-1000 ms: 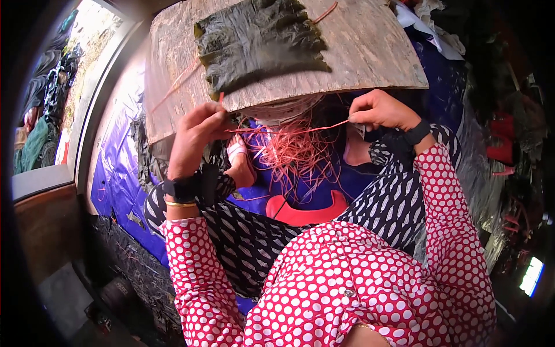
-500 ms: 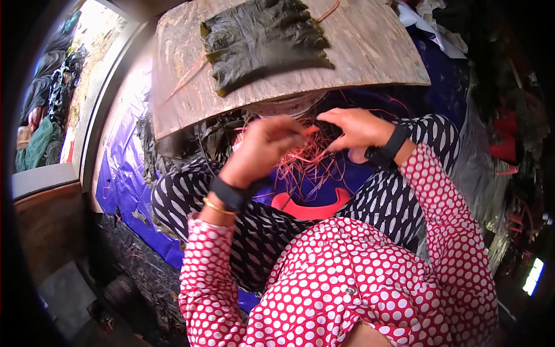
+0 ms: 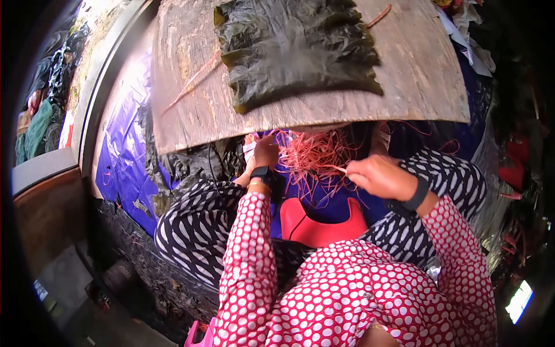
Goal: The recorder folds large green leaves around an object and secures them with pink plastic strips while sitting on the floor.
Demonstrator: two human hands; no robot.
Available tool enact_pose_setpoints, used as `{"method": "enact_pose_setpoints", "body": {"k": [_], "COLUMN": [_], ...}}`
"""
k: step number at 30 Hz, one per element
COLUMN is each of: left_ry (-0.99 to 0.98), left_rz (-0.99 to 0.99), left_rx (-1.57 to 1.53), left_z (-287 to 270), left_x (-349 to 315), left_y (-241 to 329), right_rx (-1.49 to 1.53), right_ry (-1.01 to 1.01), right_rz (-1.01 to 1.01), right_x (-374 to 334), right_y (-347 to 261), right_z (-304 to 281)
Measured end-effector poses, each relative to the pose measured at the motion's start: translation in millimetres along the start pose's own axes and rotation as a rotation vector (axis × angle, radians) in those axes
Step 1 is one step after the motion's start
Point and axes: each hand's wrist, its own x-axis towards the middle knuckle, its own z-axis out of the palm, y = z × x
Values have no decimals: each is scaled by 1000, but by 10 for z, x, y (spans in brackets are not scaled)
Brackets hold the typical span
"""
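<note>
A tangled heap of thin pink-red string (image 3: pixel 317 157) lies on the blue sheet, just below the near edge of a wooden board (image 3: pixel 416 87). My left hand (image 3: pixel 266 153) is at the heap's left side, fingers curled in; what they hold, if anything, is hidden. On the heap's right, my right hand (image 3: pixel 378 176) pinches a strand of string (image 3: pixel 339 168) whose short end sticks out toward the heap. Flat on the board rests a dark green sheet-like bundle (image 3: pixel 300 55) with ruffled edges, and a pink tie strand (image 3: pixel 193 81) sticks out on its left.
A red plastic stool (image 3: pixel 318 226) with a curved cutout stands between my legs. Dark crumpled sheeting (image 3: pixel 196 165) lies left of the heap, over the blue plastic sheet (image 3: pixel 130 139). A thin dark cable hangs near my left arm. White crumpled material (image 3: pixel 471 43) is at the far right.
My hands were together above the string heap and have moved apart. The left lowered to the heap's left side, the right drew back rightward. The view has shifted, so the board looks larger.
</note>
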Motion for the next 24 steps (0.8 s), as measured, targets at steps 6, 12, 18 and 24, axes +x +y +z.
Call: {"method": "enact_pose_setpoints", "body": {"k": [6, 12, 18, 24], "left_ry": [-15, -115, -92, -199], "left_rz": [158, 230, 260, 211], "left_rx": [607, 446, 409, 333], "left_z": [986, 1753, 1994, 1372], "left_x": [621, -252, -567, -384], "left_y": [-845, -412, 513, 1226], "right_rx": [-104, -131, -136, -245], "right_ry": [25, -11, 22, 76], "right_rz": [159, 278, 247, 173], "right_x": [-108, -193, -121, -308], "right_y": [36, 57, -95, 7], "right_z": [-176, -300, -335, -289]}}
